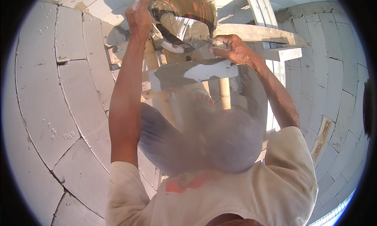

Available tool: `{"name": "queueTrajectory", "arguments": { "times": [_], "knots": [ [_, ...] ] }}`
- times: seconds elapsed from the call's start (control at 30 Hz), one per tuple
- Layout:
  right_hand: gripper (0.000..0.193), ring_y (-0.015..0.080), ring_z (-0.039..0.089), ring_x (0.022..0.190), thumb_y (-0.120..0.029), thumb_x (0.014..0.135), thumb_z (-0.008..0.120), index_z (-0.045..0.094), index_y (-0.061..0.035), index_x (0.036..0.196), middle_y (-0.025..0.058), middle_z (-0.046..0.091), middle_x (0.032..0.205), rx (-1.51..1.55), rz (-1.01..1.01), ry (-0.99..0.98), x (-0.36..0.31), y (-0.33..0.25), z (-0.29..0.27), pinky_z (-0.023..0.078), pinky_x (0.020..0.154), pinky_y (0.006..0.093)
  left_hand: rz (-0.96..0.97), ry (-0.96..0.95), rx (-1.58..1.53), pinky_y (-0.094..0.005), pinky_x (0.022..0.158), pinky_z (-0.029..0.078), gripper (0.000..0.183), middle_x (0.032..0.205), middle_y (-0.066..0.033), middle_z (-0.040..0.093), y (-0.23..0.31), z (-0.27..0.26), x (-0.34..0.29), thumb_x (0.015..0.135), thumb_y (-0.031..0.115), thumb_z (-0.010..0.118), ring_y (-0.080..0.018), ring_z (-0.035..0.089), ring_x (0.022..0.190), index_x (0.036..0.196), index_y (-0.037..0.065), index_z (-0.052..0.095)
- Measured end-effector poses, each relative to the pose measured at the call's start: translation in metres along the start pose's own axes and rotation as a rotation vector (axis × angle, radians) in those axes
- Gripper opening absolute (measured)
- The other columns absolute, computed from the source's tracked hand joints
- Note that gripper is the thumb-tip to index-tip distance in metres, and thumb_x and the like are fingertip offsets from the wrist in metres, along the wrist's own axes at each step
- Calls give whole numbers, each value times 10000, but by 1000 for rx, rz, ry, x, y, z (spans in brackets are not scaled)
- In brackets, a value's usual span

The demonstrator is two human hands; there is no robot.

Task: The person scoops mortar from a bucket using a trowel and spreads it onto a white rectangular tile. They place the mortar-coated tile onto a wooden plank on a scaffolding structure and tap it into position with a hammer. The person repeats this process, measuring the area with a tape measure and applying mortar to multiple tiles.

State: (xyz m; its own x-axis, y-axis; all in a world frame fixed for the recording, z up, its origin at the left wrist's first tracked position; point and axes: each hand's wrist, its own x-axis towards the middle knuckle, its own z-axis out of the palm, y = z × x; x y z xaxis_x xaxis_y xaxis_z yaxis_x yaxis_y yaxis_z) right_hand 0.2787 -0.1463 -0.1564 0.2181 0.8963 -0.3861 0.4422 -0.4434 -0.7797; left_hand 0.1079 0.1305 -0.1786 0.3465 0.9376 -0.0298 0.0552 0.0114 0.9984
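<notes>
Near the top, a round bucket point(215, 10) holds wet grey mortar point(172, 4). My left hand point(138, 18) is closed at the bucket's left rim and appears to grip it; its fingertips are partly hidden. A mortar-coated trowel point(192, 29) dips into the bucket's near side. Its handle end sits in my right hand point(234, 49), fingers wrapped round it. Just below the bucket lies a pale block point(212, 71), partly smeared with grey mortar.
Light block walls rise on the left point(74, 96) and right point(314, 65). Under me are bamboo poles point(224, 93). A wooden plank point(263, 32) extends right of the bucket, near a pale metal upright point(261, 10). My knees point(235, 137) are bent below the block.
</notes>
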Motion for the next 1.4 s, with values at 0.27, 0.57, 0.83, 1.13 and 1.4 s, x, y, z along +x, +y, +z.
{"name": "queueTrajectory", "arguments": {
  "times": [0.27,0.57,0.83,1.13,1.4],
  "knots": [
    [369,294,720,881,-191,951,775,677,6,1248,173,722,1075,6,235,473,-209,31,67,579,779,465,-2,-15,-52,-366,1092,471,560,1400,-154,671,-16,-10,17,1056,272,669,-247,623,1240,1457,-112,592],
    [393,338,679,1035,-335,1014,699,642,-97,1322,133,627,1177,-90,494,491,-243,91,172,562,870,471,-60,-88,-143,-348,1037,495,535,1361,-123,685,-13,-10,20,1045,251,689,-221,640,1192,1445,-96,612],
    [467,299,656,1131,-287,930,752,644,-120,1353,75,608,1298,268,343,232,-231,69,167,592,918,426,258,-87,-20,-372,945,547,377,1214,-108,743,-31,-7,31,1074,218,625,-208,683,1067,1330,-53,686],
    [733,285,630,1059,-171,823,766,553,-41,1512,93,588,1205,-490,-395,225,-157,61,170,633,775,373,550,-113,839,-424,914,564,256,1101,-176,773,-40,-17,36,1061,144,541,-300,726,969,1148,43,760],
    [743,262,608,1024,-146,829,712,529,-20,1538,80,583,1206,-548,-434,118,-133,34,164,642,781,342,640,-44,958,-498,1063,478,303,1229,-201,733,-77,-30,54,1060,165,488,-381,651,1188,1194,40,730]
  ]
}}
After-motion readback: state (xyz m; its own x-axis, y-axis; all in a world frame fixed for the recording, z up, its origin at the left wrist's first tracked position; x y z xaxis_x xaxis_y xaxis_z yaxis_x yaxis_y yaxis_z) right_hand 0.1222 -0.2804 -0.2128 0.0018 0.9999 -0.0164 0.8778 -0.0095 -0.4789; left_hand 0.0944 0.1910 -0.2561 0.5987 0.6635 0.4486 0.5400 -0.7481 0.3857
